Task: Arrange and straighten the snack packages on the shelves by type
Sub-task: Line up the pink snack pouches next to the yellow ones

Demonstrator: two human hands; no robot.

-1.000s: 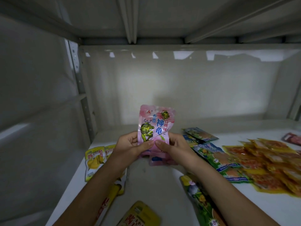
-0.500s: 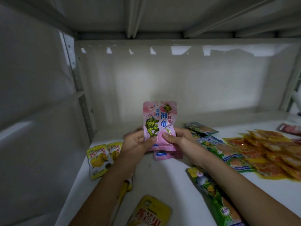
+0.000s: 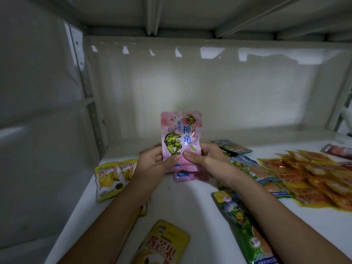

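1. pink plastic snack packet with a green turtle print (image 3: 180, 139) stands upright above the white shelf (image 3: 190, 206), near its back left corner.
2. left hand (image 3: 155, 162) and right hand (image 3: 206, 159) both pinch its lower edge.

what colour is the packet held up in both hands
Pink packet, with a green turtle figure and blue characters, clearest in the head view.

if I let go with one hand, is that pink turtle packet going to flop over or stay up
The pink packet probably stays up: it stands upright above both hands' pinch at its lower edge, so seems fairly stiff. Its glossy film may be slippery. It looks light.
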